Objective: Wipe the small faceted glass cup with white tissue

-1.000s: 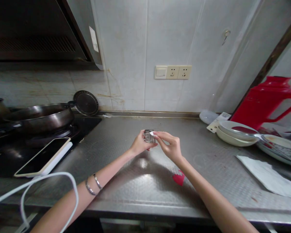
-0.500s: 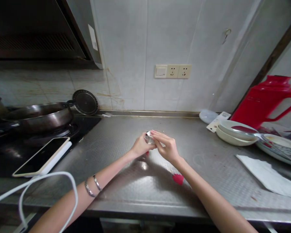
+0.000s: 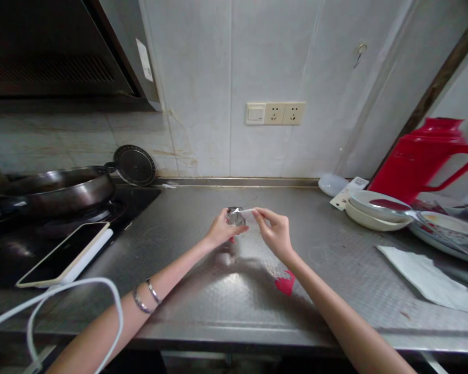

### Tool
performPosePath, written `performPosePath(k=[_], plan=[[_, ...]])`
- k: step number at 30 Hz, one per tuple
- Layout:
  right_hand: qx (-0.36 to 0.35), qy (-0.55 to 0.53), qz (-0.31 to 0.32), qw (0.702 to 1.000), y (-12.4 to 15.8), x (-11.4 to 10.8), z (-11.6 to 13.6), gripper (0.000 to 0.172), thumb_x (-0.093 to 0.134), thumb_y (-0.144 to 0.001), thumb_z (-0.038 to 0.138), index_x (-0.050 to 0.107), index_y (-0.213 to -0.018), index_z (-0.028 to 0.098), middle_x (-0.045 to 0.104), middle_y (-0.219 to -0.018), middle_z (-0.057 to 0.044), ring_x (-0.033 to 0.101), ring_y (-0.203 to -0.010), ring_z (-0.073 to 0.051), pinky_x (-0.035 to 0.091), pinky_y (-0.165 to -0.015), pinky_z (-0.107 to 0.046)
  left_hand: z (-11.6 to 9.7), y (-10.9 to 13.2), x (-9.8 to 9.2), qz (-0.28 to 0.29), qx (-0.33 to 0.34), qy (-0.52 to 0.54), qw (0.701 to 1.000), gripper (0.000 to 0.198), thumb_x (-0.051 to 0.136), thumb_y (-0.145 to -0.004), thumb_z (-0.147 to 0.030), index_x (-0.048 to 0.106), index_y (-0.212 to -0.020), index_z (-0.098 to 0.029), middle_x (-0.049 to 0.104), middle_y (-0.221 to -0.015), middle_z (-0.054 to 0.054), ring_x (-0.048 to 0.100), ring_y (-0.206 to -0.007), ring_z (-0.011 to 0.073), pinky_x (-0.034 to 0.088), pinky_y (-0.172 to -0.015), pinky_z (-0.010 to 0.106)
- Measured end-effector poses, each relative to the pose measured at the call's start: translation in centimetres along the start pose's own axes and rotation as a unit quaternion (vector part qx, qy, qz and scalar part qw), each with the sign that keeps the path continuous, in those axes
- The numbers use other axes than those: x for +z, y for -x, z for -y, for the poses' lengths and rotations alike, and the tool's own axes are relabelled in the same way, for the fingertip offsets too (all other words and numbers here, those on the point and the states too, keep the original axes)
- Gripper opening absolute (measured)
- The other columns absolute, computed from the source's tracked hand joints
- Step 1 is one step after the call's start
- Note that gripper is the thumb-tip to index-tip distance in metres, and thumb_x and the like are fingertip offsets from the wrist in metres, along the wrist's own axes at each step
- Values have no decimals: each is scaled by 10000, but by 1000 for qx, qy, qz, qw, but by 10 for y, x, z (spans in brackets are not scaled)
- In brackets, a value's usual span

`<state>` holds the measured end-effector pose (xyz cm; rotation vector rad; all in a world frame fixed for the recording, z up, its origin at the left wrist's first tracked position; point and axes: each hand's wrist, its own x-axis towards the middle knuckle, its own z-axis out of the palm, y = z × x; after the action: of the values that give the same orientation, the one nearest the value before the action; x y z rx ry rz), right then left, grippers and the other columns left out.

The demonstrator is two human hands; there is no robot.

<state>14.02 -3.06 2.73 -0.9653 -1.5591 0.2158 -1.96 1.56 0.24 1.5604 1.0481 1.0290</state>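
Observation:
My left hand (image 3: 221, 228) is closed around a small clear, greyish container (image 3: 237, 218), held just above the metal counter. My right hand (image 3: 273, 229) pinches the end of a thin white strip (image 3: 248, 210). The strip's other end lies across the top of the container; whether it is stuck there I cannot tell. A torn-edged red scrap (image 3: 284, 284) lies on the counter below my right wrist. A smaller red bit (image 3: 232, 240) shows under my left hand, partly hidden.
A phone (image 3: 64, 254) with a white cable (image 3: 97, 280) lies at the left by the hob and a steel pan (image 3: 62, 192). To the right are stacked bowls (image 3: 378, 215), a red thermos (image 3: 421, 161) and a white paper sheet (image 3: 425, 278). The metal counter's front edge (image 3: 234, 337) runs below my forearms.
My right hand has moved to the right, away from the container, drawing the white strip out to view. My left hand keeps its hold, and more of the container shows.

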Motion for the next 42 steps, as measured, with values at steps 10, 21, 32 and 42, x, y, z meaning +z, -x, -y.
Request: performPosePath(k=[10,21,32,42], plan=[[245,-216,67,943,-8,8,-18,349,606,-762,512,630,-835,171,687,-865,-52,641,-815,-191,543,-669,-304,0,8,7,33,58,3,998,719,820,-590,-368,458,-1182,-183,622,-953,63,611,-715,150,478,-416,165],[258,-296,150,907,-2,12,-5,525,734,-643,278,558,-1131,191,657,-1130,-85,666,-903,-193,556,-717,-292,5,6,7,20,17,65,998,955,810,-608,-322,251,-1376,-223,619,-1102,113,629,-763,165,492,-435,174],[313,-285,133,896,-9,3,-5,385,698,-717,380,608,-1039,189,685,-1044,-70,683,-827,-196,575,-594,-274,3,11,2,82,113,-15,990,1283,858,-514,-229,12,-1477,-284,440,-1354,190,632,-907,210,548,-711,315],[356,-288,139,878,-7,6,-8,336,634,-776,474,663,-932,177,702,-898,-68,667,-638,-179,573,-461,-278,-1,11,-1,17,202,-124,971,959,856,-521,-326,353,-1333,-246,568,-1203,111,563,-1095,270,427,-969,426]])
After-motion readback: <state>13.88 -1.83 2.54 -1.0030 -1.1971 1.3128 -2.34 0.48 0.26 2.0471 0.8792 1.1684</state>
